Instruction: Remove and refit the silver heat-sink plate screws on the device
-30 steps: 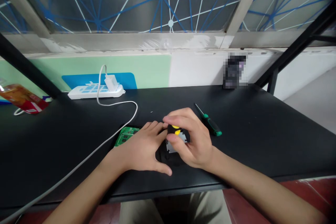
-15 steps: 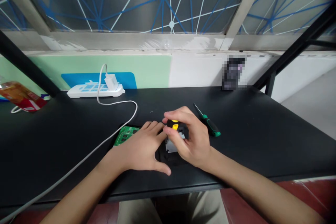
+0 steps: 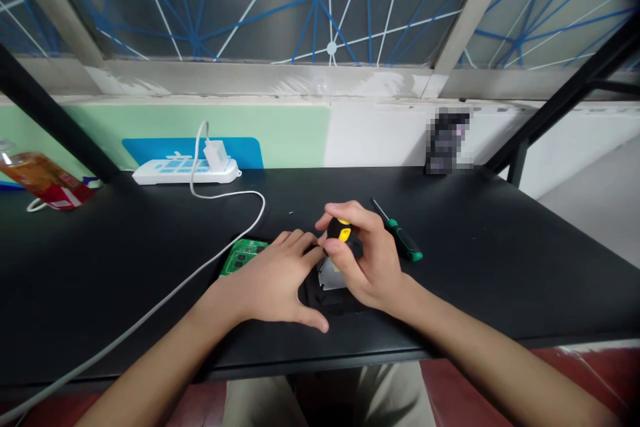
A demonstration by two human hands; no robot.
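My right hand grips a screwdriver by its black-and-yellow handle, seen almost end-on; its tip is hidden. Below the handle lies a black device with a silvery metal plate, partly covered by my fingers. My left hand is spread flat over the device's left part, thumb stretched toward the right and fingertips close to the screwdriver. From under this hand, a green circuit board shows at the left.
A green-and-black screwdriver lies right of my right hand. A white cable runs from a charger in a white power strip across the black table. At far left lies a bottle; a blurred-out dark object leans on the wall.
The screwdriver handle has turned and tilted slightly in my right hand, whose fingers have shifted with it. My left hand keeps its place. The whole view has moved a little.
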